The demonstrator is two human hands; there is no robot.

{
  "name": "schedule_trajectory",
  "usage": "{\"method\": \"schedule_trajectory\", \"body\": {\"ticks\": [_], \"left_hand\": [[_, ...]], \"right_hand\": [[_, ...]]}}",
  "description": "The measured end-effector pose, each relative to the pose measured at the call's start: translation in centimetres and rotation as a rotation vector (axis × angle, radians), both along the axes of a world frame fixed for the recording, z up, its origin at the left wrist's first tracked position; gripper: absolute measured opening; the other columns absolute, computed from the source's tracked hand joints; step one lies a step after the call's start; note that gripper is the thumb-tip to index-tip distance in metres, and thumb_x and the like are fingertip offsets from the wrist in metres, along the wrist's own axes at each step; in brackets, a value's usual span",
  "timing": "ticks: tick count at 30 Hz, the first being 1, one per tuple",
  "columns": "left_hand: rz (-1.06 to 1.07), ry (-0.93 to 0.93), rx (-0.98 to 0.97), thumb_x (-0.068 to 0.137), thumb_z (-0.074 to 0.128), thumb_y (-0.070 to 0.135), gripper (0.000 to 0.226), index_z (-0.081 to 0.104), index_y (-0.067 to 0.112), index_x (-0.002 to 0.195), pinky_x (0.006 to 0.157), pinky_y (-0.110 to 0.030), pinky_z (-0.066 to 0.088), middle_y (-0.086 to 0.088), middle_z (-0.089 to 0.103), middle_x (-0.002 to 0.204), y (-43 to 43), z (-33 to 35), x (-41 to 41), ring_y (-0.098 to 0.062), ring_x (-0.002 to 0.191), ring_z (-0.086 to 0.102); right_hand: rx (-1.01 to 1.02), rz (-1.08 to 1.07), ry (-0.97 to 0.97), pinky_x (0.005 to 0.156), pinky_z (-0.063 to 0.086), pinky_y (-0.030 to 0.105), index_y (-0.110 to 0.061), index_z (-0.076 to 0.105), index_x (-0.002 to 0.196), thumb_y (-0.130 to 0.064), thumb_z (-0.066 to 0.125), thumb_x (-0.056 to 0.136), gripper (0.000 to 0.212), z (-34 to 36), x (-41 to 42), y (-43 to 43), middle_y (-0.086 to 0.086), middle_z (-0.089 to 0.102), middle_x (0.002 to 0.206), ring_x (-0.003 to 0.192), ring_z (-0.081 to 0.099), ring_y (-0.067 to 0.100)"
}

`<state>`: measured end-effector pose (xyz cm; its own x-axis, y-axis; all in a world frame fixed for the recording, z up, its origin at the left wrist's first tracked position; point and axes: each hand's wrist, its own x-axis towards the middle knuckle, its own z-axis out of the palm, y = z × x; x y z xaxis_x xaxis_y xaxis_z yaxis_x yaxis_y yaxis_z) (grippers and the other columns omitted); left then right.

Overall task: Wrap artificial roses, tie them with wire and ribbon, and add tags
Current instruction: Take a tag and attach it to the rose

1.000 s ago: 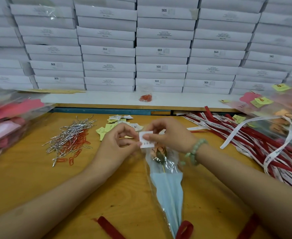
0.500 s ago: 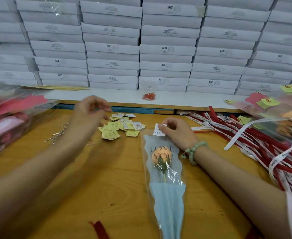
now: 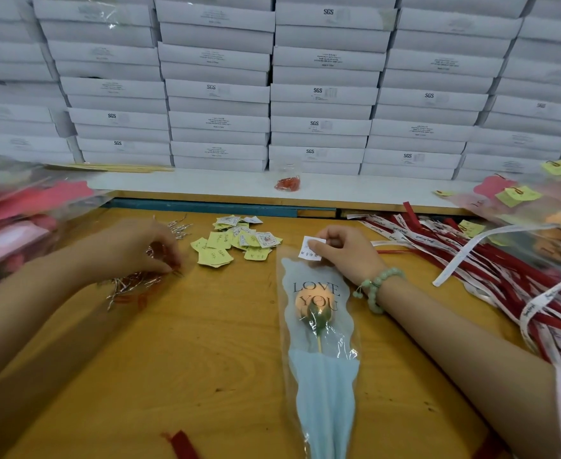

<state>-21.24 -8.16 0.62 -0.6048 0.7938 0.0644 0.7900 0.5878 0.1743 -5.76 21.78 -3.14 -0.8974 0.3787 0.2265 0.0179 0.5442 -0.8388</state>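
Note:
An orange artificial rose (image 3: 312, 304) lies in a clear sleeve printed "LOVE YOU" with pale blue paper (image 3: 325, 392) around its stem, flat on the wooden table (image 3: 212, 352). My right hand (image 3: 343, 251) rests on the sleeve's top end and pinches a small white tag (image 3: 310, 248) against it. Over at the left, my left hand (image 3: 140, 248) is blurred, its fingers pinched down into a pile of silver and red wire ties (image 3: 133, 283); whether it holds one I cannot tell. Loose yellow and white tags (image 3: 236, 241) lie between the hands.
Red and white ribbons (image 3: 491, 270) are heaped at the right, below finished wrapped roses with yellow tags (image 3: 517, 195). Bagged pink wrappers (image 3: 17, 213) lie at the left. Stacked white boxes (image 3: 318, 94) fill the back, and a small bag of red clips (image 3: 287, 183) sits on the white ledge.
My left hand left the tag, swung left and came down on the wire tie pile. The right hand lowered the tag onto the sleeve's top, uncovering the rose.

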Motion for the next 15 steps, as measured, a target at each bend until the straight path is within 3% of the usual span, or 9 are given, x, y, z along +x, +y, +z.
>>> {"method": "schedule_trajectory", "body": {"ticks": [2,5,9,12,15], "left_hand": [[-0.023,0.070,-0.027,0.079,0.079,0.018,0.033,0.065,0.048,0.078,0.076,-0.024,0.051,0.023,0.063,0.085,0.1,-0.2,0.0,0.003,0.080,0.058],[-0.061,0.198,-0.063,0.083,0.075,0.020,0.038,0.057,0.052,0.074,0.069,-0.016,0.045,0.026,0.058,0.083,0.4,-0.3,0.3,0.004,0.079,0.055],[-0.042,0.327,-0.099,0.088,0.067,0.026,0.019,0.062,0.044,0.085,0.059,-0.009,0.036,0.026,0.055,0.085,0.6,-0.3,0.9,0.002,0.081,0.054],[0.024,0.384,-0.012,0.089,0.066,0.021,0.014,0.066,0.035,0.090,0.064,-0.023,0.049,0.020,0.063,0.091,0.5,-0.1,1.3,-0.005,0.082,0.058],[0.076,0.456,0.234,0.087,0.069,0.007,0.015,0.071,0.017,0.098,0.061,-0.036,0.051,0.003,0.067,0.092,0.4,0.3,1.2,-0.018,0.078,0.062]], "right_hand": [[-0.004,0.004,0.009,0.063,0.049,0.017,-0.019,0.063,0.079,-0.022,0.065,0.091,0.012,-0.1,0.0,0.0,0.004,0.072,0.080,0.070,0.065,0.013],[-0.002,0.008,0.014,0.061,0.049,0.015,-0.020,0.063,0.079,-0.022,0.065,0.091,0.012,-0.1,-0.1,0.1,0.002,0.071,0.078,0.069,0.065,0.011],[-0.015,0.023,0.022,0.059,0.049,0.012,-0.017,0.064,0.081,-0.023,0.065,0.090,0.010,-0.2,-0.2,0.3,0.001,0.072,0.077,0.064,0.066,0.005],[-0.021,0.039,0.022,0.063,0.051,0.015,-0.013,0.066,0.086,-0.025,0.066,0.089,0.012,-0.3,-0.2,0.6,0.007,0.072,0.079,0.065,0.066,0.005],[0.002,0.041,0.019,0.065,0.050,0.019,-0.015,0.067,0.088,-0.028,0.068,0.088,0.013,-0.3,-0.2,0.8,0.006,0.068,0.074,0.067,0.062,0.009]]}}
